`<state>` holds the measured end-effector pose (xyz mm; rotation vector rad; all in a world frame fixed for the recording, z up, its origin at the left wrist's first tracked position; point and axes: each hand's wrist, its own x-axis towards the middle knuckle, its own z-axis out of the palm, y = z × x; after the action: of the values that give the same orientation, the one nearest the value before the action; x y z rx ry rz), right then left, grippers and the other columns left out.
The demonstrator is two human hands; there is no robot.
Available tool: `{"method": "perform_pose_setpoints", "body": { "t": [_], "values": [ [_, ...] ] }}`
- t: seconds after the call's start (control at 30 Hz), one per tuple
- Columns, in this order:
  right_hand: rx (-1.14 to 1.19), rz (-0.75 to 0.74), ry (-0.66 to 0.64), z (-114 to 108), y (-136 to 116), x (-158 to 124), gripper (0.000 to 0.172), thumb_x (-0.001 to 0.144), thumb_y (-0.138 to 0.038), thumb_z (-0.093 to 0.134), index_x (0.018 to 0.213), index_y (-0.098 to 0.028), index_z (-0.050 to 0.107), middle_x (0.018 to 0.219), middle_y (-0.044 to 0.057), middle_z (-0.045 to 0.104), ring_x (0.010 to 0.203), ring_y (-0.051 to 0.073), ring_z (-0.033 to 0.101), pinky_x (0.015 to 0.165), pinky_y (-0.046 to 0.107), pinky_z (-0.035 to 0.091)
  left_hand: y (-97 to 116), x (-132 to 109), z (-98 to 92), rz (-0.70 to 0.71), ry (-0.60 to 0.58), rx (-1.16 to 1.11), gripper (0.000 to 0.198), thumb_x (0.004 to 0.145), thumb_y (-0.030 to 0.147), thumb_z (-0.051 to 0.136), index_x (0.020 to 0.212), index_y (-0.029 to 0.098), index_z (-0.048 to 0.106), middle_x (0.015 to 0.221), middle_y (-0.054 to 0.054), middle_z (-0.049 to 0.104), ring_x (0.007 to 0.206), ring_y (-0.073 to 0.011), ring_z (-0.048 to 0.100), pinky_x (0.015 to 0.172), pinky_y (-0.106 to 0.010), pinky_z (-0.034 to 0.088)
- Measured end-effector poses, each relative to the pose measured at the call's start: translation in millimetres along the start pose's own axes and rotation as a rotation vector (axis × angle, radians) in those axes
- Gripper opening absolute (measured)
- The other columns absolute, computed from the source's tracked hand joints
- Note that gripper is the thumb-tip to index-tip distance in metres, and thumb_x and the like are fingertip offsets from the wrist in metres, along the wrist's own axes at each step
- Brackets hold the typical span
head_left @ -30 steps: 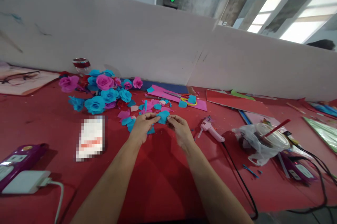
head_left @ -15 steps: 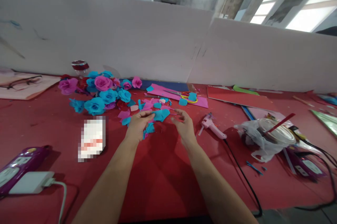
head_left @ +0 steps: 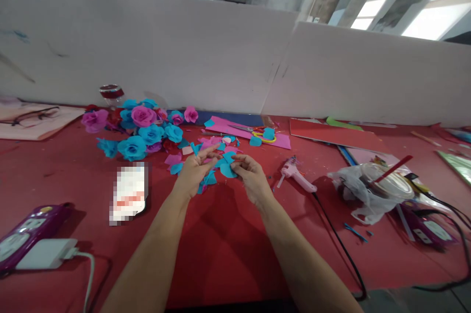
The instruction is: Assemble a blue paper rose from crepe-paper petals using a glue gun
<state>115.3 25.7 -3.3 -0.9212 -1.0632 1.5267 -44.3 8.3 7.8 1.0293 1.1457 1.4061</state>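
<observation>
A blue crepe-paper petal (head_left: 227, 168) is pinched between the thumb and fingers of my right hand (head_left: 253, 178). Just left of it, my left hand (head_left: 192, 173) has its fingers stretched out and apart, close to the petal but with nothing clearly held. Cut blue and pink paper scraps (head_left: 209, 178) lie on the red table beneath and behind both hands. Beyond them, scissors (head_left: 265, 137) with yellow-and-red handles rest on a pink paper sheet (head_left: 282, 142).
Blue, pink and red paper roses (head_left: 150, 135) are bunched at the back left, by a red-lidded jar (head_left: 112, 93). A pink glue gun (head_left: 297, 176) trails a black cord on the right, near a plastic bag (head_left: 368, 205). A pixelated object (head_left: 128, 193) and purple power strip (head_left: 31, 229) lie left.
The blue petal has passed from my left hand's pinch to my right hand, which moved left to grip it. My left fingers have opened out.
</observation>
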Motion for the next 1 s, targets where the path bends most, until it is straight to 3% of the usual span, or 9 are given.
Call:
{"method": "perform_pose_setpoints", "body": {
  "t": [0.1,0.27,0.37,0.53,0.6,0.73,0.8,0.87,1.0],
  "values": [
    [-0.098,-0.161,0.103,0.7,3.9,1.5,0.022,0.068,-0.028,0.067,0.087,-0.018,0.061,0.067,-0.002,0.063,0.061,0.011,0.058,0.061,0.024,0.047,-2.2,1.1,1.3,-0.153,-0.015,-0.058,0.038,0.071,0.045,0.067,0.094,0.015,0.072,0.062,0.0,0.06,0.036,0.0004,0.016,0.036,-0.02,0.013],
    [-0.163,-0.244,0.163,3.1,5.8,2.2,0.018,0.07,-0.029,0.065,0.085,-0.018,0.061,0.072,0.0,0.065,0.065,0.013,0.059,0.064,0.027,0.049,-6.9,0.8,4.2,-0.235,-0.019,0.067,0.031,0.052,0.031,0.082,0.075,0.014,0.069,0.06,0.003,0.055,0.04,0.0003,0.028,0.039,-0.018,0.018],
    [-0.15,-0.232,0.203,0.9,4.4,2.6,0.017,0.071,-0.031,0.064,0.083,-0.018,0.061,0.073,0.0,0.066,0.064,0.013,0.059,0.064,0.027,0.048,-7.3,1.4,0.9,-0.239,0.02,0.079,0.029,0.054,0.03,0.081,0.073,0.014,0.068,0.06,0.004,0.052,0.041,0.0,0.028,0.039,-0.018,0.018],
    [-0.202,-0.141,0.279,-4.1,-3.9,0.6,0.028,0.079,-0.046,0.057,0.074,-0.018,0.061,0.047,-0.006,0.047,0.045,0.009,0.042,0.047,0.022,0.034,-5.9,3.2,-4.6,-0.234,-0.004,0.033,0.028,0.055,0.031,0.08,0.071,0.014,0.066,0.057,0.006,0.048,0.039,0.0006,0.025,0.039,-0.019,0.014],
    [-0.195,-0.089,0.211,-2.2,-6.2,-1.8,0.035,0.079,-0.052,0.055,0.076,-0.018,0.062,0.05,-0.005,0.05,0.044,0.009,0.042,0.046,0.022,0.033,-5.5,3.2,-3.6,-0.227,0.002,0.03,0.028,0.054,0.031,0.08,0.069,0.014,0.065,0.055,0.006,0.048,0.039,0.0004,0.025,0.039,-0.019,0.014],
    [-0.157,0.005,-0.169,6.0,-2.7,-5.8,0.037,0.066,-0.043,0.073,0.094,-0.022,0.062,0.081,-0.001,0.065,0.057,0.01,0.054,0.053,0.022,0.041,-6.0,3.4,-1.6,-0.217,0.021,0.018,0.029,0.054,0.032,0.08,0.07,0.014,0.064,0.053,0.007,0.048,0.037,0.0,0.027,0.038,-0.019,0.015],
    [-0.177,0.012,-0.251,8.4,1.3,-5.9,0.029,0.065,-0.041,0.073,0.08,-0.019,0.062,0.069,-0.002,0.062,0.054,0.009,0.052,0.053,0.023,0.041,-7.4,4.7,-3.0,-0.202,0.039,-0.003,0.03,0.054,0.033,0.08,0.072,0.014,0.064,0.051,0.008,0.045,0.037,-0.0001,0.026,0.038,-0.019,0.014],
    [-0.209,-0.001,-0.202,7.6,3.5,-4.5,0.026,0.068,-0.042,0.069,0.067,-0.018,0.059,0.056,-0.003,0.054,0.049,0.009,0.047,0.052,0.023,0.039,-9.3,6.6,-5.7,-0.186,0.072,-0.037,0.032,0.053,0.033,0.081,0.072,0.014,0.063,0.05,0.009,0.042,0.036,0.0001,0.024,0.038,-0.019,0.013],
    [-0.177,-0.078,0.024,-1.8,-0.8,-0.2,0.025,0.07,-0.042,0.066,0.068,-0.018,0.06,0.057,-0.004,0.053,0.047,0.007,0.041,0.049,0.023,0.032,-11.4,9.8,-11.2,-0.19,0.193,-0.041,0.033,0.048,0.032,0.082,0.068,0.014,0.062,0.049,0.009,0.041,0.037,0.0003,0.022,0.038,-0.019,0.013]
  ]
}}
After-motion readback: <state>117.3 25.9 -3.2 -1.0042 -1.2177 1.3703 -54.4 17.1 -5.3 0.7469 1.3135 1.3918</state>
